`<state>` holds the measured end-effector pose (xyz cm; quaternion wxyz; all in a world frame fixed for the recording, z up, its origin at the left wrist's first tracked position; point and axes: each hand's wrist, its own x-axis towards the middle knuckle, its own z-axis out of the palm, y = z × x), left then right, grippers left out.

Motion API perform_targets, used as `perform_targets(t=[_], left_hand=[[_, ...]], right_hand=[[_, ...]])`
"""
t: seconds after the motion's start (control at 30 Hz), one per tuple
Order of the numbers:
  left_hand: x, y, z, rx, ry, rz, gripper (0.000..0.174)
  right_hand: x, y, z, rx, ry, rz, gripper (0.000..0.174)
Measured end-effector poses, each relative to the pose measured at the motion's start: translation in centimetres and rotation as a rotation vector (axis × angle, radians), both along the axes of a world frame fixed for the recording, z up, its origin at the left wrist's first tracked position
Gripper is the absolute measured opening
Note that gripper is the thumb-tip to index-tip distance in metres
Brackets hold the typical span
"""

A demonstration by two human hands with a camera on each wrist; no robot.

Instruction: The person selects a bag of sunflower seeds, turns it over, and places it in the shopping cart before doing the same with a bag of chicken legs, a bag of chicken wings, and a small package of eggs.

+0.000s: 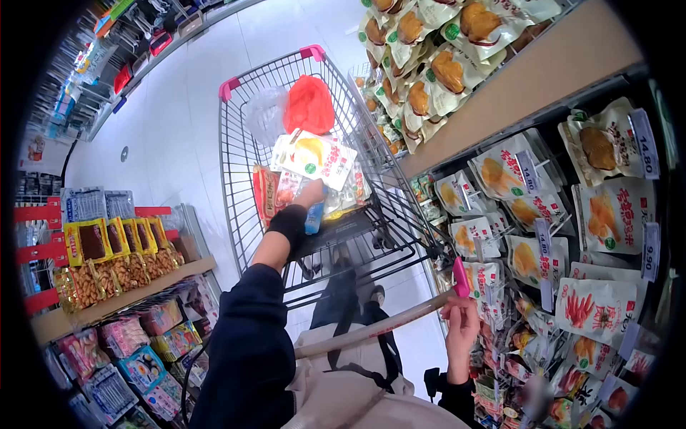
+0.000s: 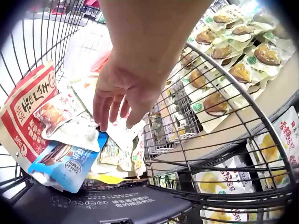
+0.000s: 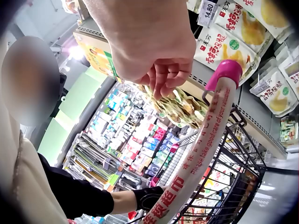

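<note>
My left hand (image 1: pixel 311 194) (image 2: pixel 128 91) reaches down into the cart over several food packs, its fingers loosely bent with no pack gripped. Just beyond it in the head view lies a white pouch with a yellow picture (image 1: pixel 310 154); a blue pouch (image 1: pixel 314 218) (image 2: pixel 70 163) is beside the fingers. A red and cream bag (image 1: pixel 266 191) (image 2: pixel 30 112) leans at the cart's left side. Near the pink end cap (image 1: pixel 461 277) (image 3: pixel 229 72) of the cart handle (image 1: pixel 386 327) (image 3: pixel 198 149), my right hand (image 1: pixel 461 329) (image 3: pixel 156 60) hangs loosely curled, holding nothing.
A red bag (image 1: pixel 309 104) and a clear bag (image 1: pixel 266 114) lie at the cart's far end. Hanging pouches (image 1: pixel 525 261) line the right shelf, with piled pouches (image 1: pixel 446 71) above. Snack packs (image 1: pixel 118 243) stand on the left shelf. Tiled floor (image 1: pixel 168 121) lies between.
</note>
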<state>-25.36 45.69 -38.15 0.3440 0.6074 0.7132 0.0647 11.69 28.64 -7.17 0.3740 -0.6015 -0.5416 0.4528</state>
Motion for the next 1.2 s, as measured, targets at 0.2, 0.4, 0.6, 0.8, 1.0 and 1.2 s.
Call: perform_targets(t=[0.2,0.4,0.6,0.8,1.0,1.2], left_hand=[[-3.1,1.1,6.8,0.179,-0.173,0.073,0.033],[-1.4,-5.6,27.3,0.587,-0.49,0.151,0.026],[7.5,-21.3,42.4,1.126,-0.257,0.296,0.022],[15.4,-33.1,40.1,1.344,-0.392,0.433,0.022],[22.6,-38.2,36.0,1.057,-0.705,0.533,0.027],[25.9,-39.0,33.5,0.68,-1.075,0.602,0.035]], right_hand=[[0.7,-0.2,0.3,0.092,0.003,0.113,0.012],[3.2,-2.3,0.5,0.199,0.077,0.23,0.015],[6.8,-7.3,1.7,0.14,0.087,0.345,0.016],[11.9,-13.5,0.0,0.155,0.089,0.384,0.014],[15.6,-18.4,-0.9,0.226,0.114,0.312,0.013],[18.3,-22.2,-2.3,0.09,0.069,0.234,0.015]])
